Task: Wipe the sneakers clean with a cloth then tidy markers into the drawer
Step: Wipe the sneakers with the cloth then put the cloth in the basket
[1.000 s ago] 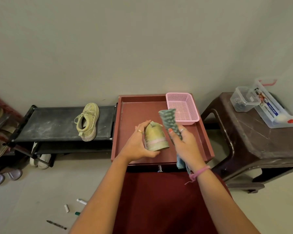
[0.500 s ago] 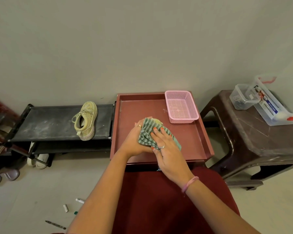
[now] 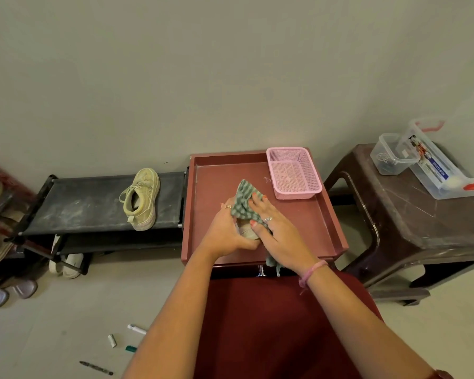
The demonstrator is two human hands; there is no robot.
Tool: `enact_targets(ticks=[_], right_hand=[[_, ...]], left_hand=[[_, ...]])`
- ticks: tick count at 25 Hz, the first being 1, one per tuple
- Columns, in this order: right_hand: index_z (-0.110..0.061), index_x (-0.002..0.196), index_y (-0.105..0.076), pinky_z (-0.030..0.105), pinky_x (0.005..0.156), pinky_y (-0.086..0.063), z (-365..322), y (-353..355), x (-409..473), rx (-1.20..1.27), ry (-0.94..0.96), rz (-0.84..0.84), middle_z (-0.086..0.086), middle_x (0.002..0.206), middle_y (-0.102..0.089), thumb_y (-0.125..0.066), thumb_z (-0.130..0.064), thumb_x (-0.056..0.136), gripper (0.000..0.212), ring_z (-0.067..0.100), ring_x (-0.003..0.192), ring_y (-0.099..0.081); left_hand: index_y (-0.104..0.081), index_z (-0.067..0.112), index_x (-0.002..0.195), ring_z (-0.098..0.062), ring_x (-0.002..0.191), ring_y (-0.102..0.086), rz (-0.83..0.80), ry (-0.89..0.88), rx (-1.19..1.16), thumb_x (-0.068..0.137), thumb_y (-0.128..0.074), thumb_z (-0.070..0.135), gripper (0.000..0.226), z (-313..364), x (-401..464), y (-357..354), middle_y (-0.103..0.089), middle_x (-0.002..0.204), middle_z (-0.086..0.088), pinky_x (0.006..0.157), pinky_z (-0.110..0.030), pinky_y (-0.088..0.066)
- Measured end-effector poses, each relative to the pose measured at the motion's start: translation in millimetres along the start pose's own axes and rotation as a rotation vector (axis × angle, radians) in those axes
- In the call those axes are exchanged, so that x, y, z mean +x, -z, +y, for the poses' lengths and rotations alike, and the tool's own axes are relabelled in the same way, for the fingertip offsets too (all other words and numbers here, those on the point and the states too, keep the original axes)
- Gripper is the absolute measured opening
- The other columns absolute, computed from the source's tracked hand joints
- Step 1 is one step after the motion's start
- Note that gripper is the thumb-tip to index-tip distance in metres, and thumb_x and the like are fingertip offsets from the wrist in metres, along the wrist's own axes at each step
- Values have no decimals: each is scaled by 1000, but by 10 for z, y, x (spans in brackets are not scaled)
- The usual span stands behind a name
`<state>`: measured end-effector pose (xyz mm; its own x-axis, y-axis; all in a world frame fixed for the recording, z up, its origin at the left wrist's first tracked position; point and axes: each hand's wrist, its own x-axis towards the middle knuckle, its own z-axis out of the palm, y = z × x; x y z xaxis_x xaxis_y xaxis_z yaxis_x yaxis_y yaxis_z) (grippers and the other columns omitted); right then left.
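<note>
My left hand point(image 3: 225, 231) grips a pale green sneaker point(image 3: 247, 231) above the red cabinet top point(image 3: 211, 187); only a small part of the shoe shows between my hands. My right hand point(image 3: 278, 231) presses a green checked cloth point(image 3: 242, 202) over the sneaker, thumb curled against the shoe. A tail of the cloth hangs below my right wrist. The second sneaker point(image 3: 141, 199) lies on the black shoe rack point(image 3: 88, 203) to the left. Several markers point(image 3: 137, 329) lie on the floor at the lower left, one dark pen point(image 3: 96, 368) nearest me.
A pink mesh basket point(image 3: 293, 173) stands at the cabinet's back right corner. A drawer handle point(image 3: 260, 270) shows under the cabinet's front edge. A brown plastic stool point(image 3: 411, 214) on the right carries clear plastic boxes point(image 3: 433, 165). Sandals and shoes crowd the far left.
My right hand brought the cloth down onto the sneaker and has slid it further over the shoe, away from me. My left hand keeps its hold on the sneaker.
</note>
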<state>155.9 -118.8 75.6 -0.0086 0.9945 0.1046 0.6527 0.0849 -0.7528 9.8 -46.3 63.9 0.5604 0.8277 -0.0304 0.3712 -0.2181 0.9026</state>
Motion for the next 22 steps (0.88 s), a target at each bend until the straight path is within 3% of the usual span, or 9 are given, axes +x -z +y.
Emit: enact_targets(ticks=[3, 5, 8, 10, 12, 14, 17, 20, 22], right_hand=[[-22, 142, -38, 29, 118, -13, 52, -15, -284, -111, 156, 26, -16, 150, -28, -40, -30, 97, 46, 3, 144, -12], [-17, 142, -39, 34, 118, -15, 95, -121, -473, -209, 222, 78, -11, 150, -30, -41, -26, 96, 47, 9, 145, -15], [-14, 144, -34, 39, 117, -18, 140, -301, -646, -259, 244, 159, -5, 153, -28, -42, -19, 94, 51, 17, 145, -17], [-13, 144, -36, 36, 118, -16, 118, -300, -562, -235, 201, 201, -3, 153, -30, -41, -20, 95, 49, 16, 145, -17], [-14, 144, -38, 33, 118, -14, 63, -266, -408, -180, 128, 217, -5, 153, -31, -41, -23, 96, 48, 12, 145, -16], [-17, 143, -41, 32, 118, -15, 35, -212, -221, -81, 68, 199, -8, 151, -33, -45, -21, 95, 48, 8, 144, -17], [-18, 137, -50, 26, 116, -23, 8, -132, 16, 58, 16, 212, -10, 144, -41, -53, -10, 91, 46, 7, 141, -26], [-21, 129, -57, 15, 111, -26, -44, -16, 185, 246, -58, 206, -8, 138, -50, -57, -1, 88, 46, 7, 136, -35], [-20, 128, -59, 17, 112, -26, -77, -7, 208, 267, -70, 199, -8, 136, -52, -58, 0, 88, 45, 5, 134, -37]], left_hand=[[-49, 29, 128, -19, 122, -54, -3, -15, 100, 56, -88, 23, 82, -16, -16, 4, -54, 132, -4, 105, -39, -43], [-47, 31, 129, -18, 128, -46, 27, 9, 100, 81, -73, 24, 55, 21, 23, -4, -43, 143, -3, 111, -37, -37], [-43, 32, 135, -17, 131, -41, -27, 21, 44, 92, -59, 19, 47, 71, 27, -28, -40, 143, 3, 114, -37, -33], [-49, 35, 127, -16, 128, -46, 16, -1, 78, 88, -63, 20, 44, 77, 7, -21, -42, 143, 1, 112, -36, -37], [-44, 32, 133, -13, 126, -50, -14, -33, 27, 67, -83, 19, 78, 10, -14, -8, -46, 140, 0, 107, -30, -41], [-41, 20, 140, -5, 122, -54, -27, 10, -40, 55, -89, 4, 98, -63, -5, -24, -52, 135, 0, 100, -21, -44], [-46, 13, 133, 10, 107, -57, 3, 17, -111, 56, -82, -10, 88, -20, -10, -7, -59, 125, -1, 88, -6, -41], [-46, 24, 123, 18, 100, -54, 13, 27, -101, 56, -85, -6, 83, 43, -13, 37, -59, 117, 7, 83, -1, -38], [-47, 23, 121, 18, 98, -54, 16, 30, -98, 56, -85, -7, 81, 30, -15, 69, -59, 114, 8, 82, -1, -38]])
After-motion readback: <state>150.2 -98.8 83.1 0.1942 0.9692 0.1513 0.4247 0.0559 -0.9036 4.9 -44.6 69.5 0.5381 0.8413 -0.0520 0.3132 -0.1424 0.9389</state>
